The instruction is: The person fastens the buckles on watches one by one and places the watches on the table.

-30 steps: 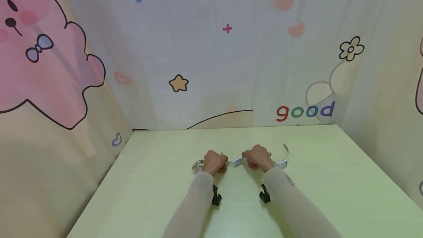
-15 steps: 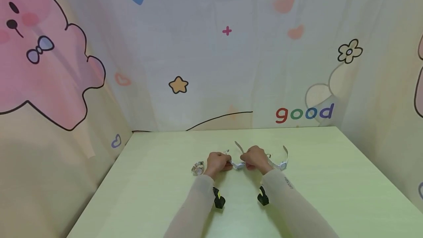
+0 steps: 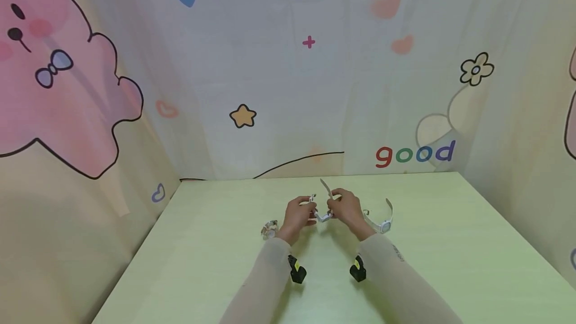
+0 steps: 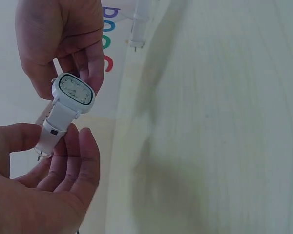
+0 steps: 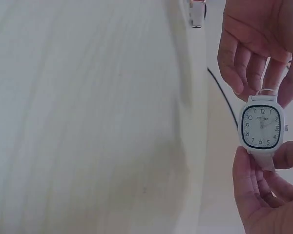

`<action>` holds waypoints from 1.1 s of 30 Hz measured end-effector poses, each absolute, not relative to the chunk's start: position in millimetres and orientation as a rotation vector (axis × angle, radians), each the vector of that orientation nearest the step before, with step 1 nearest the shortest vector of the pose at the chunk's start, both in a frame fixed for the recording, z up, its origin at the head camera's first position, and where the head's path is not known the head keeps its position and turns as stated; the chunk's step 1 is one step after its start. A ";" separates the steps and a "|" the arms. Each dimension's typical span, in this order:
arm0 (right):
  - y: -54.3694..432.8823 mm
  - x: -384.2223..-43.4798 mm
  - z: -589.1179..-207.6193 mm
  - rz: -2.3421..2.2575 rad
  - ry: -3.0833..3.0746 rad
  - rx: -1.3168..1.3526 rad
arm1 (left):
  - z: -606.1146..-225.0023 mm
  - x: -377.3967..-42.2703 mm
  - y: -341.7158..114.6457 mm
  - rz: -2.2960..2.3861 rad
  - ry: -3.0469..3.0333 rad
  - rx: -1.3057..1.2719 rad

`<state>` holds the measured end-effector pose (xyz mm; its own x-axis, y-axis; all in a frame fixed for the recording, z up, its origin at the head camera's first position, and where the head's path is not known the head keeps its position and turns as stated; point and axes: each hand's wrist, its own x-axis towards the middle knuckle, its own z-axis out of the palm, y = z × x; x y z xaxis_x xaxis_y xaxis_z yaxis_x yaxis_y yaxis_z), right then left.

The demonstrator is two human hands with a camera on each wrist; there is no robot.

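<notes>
A white wristwatch (image 3: 323,218) with a rounded-square case is held up between both hands, above the table. In the left wrist view, my left hand (image 4: 53,185) pinches its buckle-end strap (image 4: 51,138) between thumb and fingers. My right hand (image 5: 266,200) grips the other strap close to the case, seen in the right wrist view. The pale dial (image 5: 261,126) with black numerals faces me there. In the head view, the free strap end (image 3: 326,187) sticks up beyond my right fingers.
To the right, a second white watch (image 3: 385,226) lies on the pale green table (image 3: 202,264), its strap end curving up. A metal-bracelet watch (image 3: 270,229) sits left of my left hand. A printed curtain (image 3: 279,64) hangs behind the table's back edge.
Both hands have raised the white watch off the table and drawn a little closer together. Its long strap end now points up. The other two watches stay put.
</notes>
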<state>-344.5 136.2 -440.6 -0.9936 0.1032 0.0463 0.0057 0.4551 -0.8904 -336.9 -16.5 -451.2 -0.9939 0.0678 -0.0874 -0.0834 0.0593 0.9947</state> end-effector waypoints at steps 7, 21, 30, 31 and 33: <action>135.9 -337.1 -430.6 1.743 -2.511 -0.013 | -442.1 -335.9 -17.7 2.126 2.211 0.103; 140.3 -321.2 -421.6 1.858 -2.398 0.098 | -420.5 -323.3 -16.8 2.209 2.133 0.176; 142.3 -306.7 -406.8 1.823 -2.333 0.208 | -402.4 -310.3 -24.6 2.262 2.086 0.285; 142.5 -304.7 -404.3 1.816 -2.330 0.217 | -400.4 -309.1 -25.2 2.264 2.085 0.297; 142.4 -300.3 -398.8 1.800 -2.332 0.234 | -396.7 -306.6 -26.4 2.263 2.089 0.316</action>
<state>-300.3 142.4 -398.8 -0.9702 -0.0106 0.2421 -0.2369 0.2519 -0.9383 -306.6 -26.4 -396.7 -0.9781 0.1714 0.1183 0.1042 -0.0890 0.9906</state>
